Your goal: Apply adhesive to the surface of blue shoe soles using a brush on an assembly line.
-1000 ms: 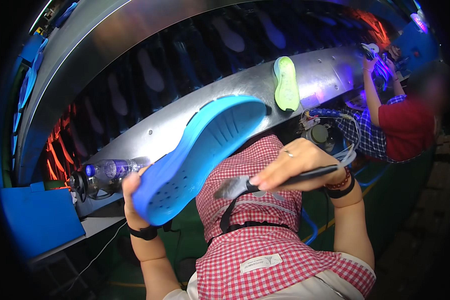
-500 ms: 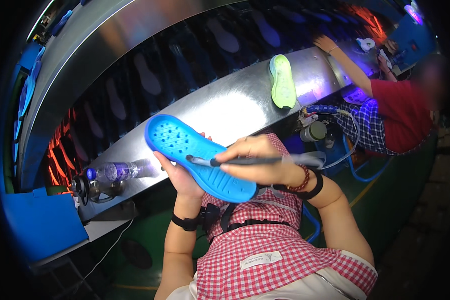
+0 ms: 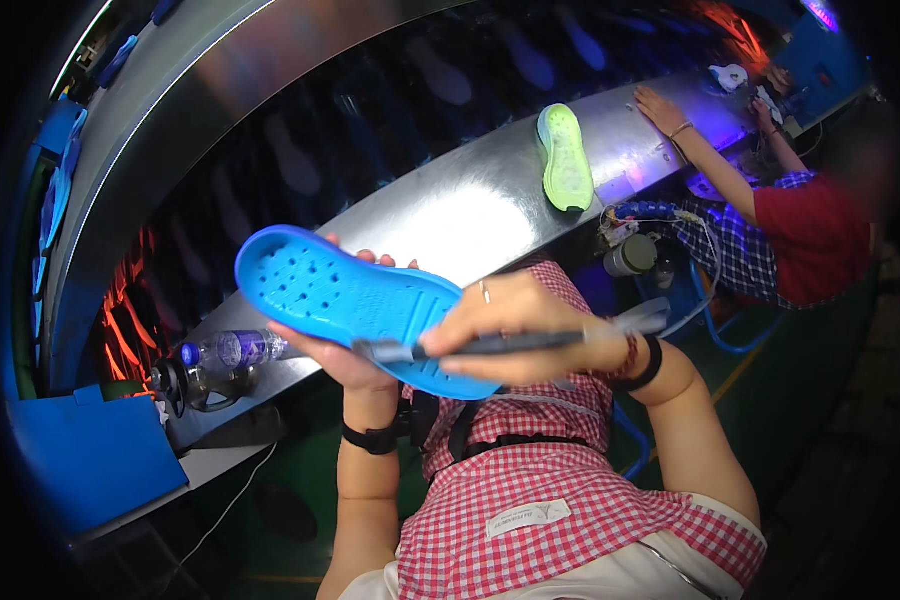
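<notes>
A blue shoe sole [image 3: 345, 290], its hollow side facing up, lies tilted across my left hand [image 3: 345, 362]. The thumb rests along its near edge and fingertips show past its far edge. Its holed, rounded end points left. My right hand [image 3: 515, 318] is closed around the dark handle of a brush [image 3: 510, 343], somewhat smeared by motion. The brush's head lies at the sole's near edge, close to my left thumb. On the steel ledge beyond stands no hand of mine; a yellow-green shoe sole [image 3: 568, 165] lies there.
Past the steel ledge [image 3: 450, 215] runs a dark rack with several soles, glowing red at its ends. A plastic bottle [image 3: 235, 348] and a glass jug stand at left, near a blue box [image 3: 95, 450]. A co-worker [image 3: 810, 230] in red sits at right, one hand on the ledge.
The blue sole has shifted left in my left hand. The brush head has gone from the sole's middle to its near edge. The co-worker's hand has come nearer along the ledge.
</notes>
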Tool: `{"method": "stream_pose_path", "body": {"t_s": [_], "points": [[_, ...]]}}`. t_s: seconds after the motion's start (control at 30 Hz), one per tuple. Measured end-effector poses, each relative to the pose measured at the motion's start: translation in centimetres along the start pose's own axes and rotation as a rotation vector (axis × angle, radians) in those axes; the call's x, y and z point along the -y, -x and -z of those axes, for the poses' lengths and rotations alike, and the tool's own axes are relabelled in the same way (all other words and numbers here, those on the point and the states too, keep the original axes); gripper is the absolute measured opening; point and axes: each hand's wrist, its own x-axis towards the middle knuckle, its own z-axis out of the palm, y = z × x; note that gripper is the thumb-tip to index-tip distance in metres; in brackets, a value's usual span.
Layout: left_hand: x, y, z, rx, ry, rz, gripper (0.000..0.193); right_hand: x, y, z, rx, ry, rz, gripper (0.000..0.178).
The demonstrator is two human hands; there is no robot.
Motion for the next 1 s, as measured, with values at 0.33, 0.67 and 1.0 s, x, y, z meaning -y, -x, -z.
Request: {"method": "stream_pose_path", "body": {"t_s": [0.33,0.67,1.0], "points": [[-3.1,-1.2,-0.4,-0.034,-0.103,-0.213,0.090,-0.4,1.3,1.6,0.116,-0.030,0.141,0.020],[-4.4,-1.6,-1.5,0.137,-0.102,-0.151,0.093,-1.8,1.7,2.5,0.107,-0.382,-0.037,0.022],[-0.1,1.4,-4.4,-0.048,0.021,-0.057,0.076,-2.1,1.4,-0.6,-0.270,-1.016,-0.426,0.020]]}}
